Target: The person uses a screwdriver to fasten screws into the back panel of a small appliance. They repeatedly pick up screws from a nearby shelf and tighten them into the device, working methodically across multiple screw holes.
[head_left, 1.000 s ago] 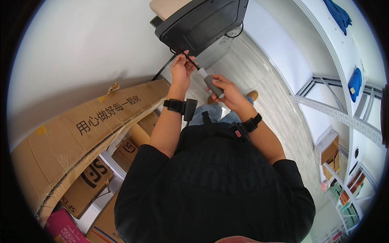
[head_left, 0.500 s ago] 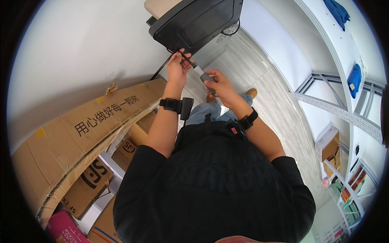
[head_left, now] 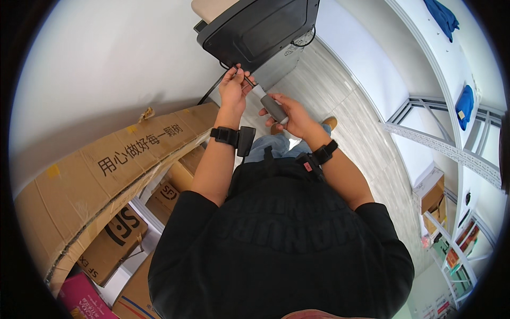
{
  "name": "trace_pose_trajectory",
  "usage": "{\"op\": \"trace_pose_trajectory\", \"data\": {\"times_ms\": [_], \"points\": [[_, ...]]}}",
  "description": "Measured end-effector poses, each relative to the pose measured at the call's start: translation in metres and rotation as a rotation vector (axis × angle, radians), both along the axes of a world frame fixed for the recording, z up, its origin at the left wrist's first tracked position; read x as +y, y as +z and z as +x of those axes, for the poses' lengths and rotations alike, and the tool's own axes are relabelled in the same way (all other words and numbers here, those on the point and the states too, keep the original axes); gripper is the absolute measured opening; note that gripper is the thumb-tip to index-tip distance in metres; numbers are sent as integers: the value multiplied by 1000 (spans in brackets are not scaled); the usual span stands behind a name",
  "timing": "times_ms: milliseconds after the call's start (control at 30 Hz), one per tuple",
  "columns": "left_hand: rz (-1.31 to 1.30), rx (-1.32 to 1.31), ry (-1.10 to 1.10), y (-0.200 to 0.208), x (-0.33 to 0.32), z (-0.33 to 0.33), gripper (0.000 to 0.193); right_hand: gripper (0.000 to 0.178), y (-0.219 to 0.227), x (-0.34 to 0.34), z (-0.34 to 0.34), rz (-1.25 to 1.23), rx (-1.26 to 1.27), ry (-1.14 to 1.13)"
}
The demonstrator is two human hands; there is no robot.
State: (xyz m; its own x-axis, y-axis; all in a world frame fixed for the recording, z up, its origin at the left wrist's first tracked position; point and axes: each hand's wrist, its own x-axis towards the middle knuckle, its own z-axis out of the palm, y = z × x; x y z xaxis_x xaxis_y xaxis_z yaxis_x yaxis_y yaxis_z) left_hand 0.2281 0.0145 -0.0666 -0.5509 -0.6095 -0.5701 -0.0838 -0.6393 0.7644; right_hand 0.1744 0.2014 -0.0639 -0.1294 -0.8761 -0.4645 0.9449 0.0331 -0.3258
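A thick grey screwdriver (head_left: 273, 108), apparently a powered one, points up and left toward the underside of a black plastic panel (head_left: 260, 34). My right hand (head_left: 296, 118) is closed round its grey handle from the right, with fingertips showing on the left side. At the tool's dark shaft, my left hand (head_left: 232, 89) pinches with thumb and fingers, close under the panel's near edge. Whether the tip meets a screw is hidden behind the left fingers. Each wrist wears a black strap with a small device.
A long cardboard sheet (head_left: 122, 149) runs along the left, above several brown boxes (head_left: 114, 242) and a pink box (head_left: 82, 297). White shelving (head_left: 425, 133) with blue cloths (head_left: 465, 106) stands right. A black cable (head_left: 311, 40) hangs from the panel. My shoes (head_left: 330, 123) are below my hands.
My right hand has shifted its grip on the screwdriver handle, its fingers now reaching round the left side and the handle more exposed. My left hand stays at the shaft.
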Motion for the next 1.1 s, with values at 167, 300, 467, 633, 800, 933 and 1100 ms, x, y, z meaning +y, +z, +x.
{"op": "trace_pose_trajectory", "data": {"times_ms": [167, 300, 467, 633, 800, 933, 1100], "points": [[26, 33, -15, -4, -1, 0, 16, 36, -5, -3, 5, 207, 226, -1], [-19, -49, -5, -2, 1, 0, 16, 43, -12, -7, 10, 288, 441, -32], [-99, -107, 0, -11, 2, -2, 21, 48, -19, -12, 14, 365, 785, 23], [-117, -75, -23, -15, -4, -1, 18, 45, -9, -10, 11, 333, 528, 69], [-135, -76, -27, -15, -3, 0, 16, 41, -19, 4, 1, 142, 195, 105], [-115, -73, -22, -14, -1, -3, 16, 39, -25, 1, 8, 259, 329, 45], [-165, -115, -4, -15, -1, -4, 15, 46, -24, -4, 16, 340, 651, 50]]}}
